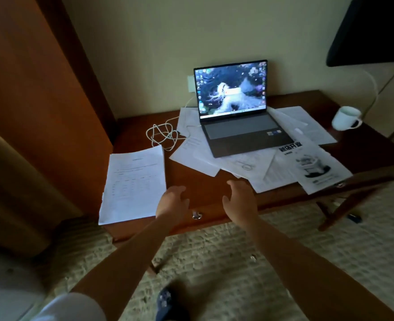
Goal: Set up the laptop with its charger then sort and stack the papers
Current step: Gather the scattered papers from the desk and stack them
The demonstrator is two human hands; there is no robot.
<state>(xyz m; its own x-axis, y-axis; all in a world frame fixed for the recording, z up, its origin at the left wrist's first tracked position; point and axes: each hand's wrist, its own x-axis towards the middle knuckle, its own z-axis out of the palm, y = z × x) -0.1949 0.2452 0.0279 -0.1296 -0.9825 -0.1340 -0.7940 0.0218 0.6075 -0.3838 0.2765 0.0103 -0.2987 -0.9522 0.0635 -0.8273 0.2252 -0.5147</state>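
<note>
Both hands out over the front of the desk (200,188), holding nothing: left hand (171,201) and right hand (239,199), fingers loose and spread. Neat stack of papers (133,184) at the desk's left front edge. Open laptop (237,107) at the back, screen lit, on top of loose papers (261,165). White charger cable (162,135) coiled left of the laptop. White mug (345,118) at the desk's right end.

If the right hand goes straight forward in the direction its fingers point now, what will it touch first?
Probably the loose papers spread under the laptop: their near edge lies just beyond the right hand. Its height above the desk is unclear.
</note>
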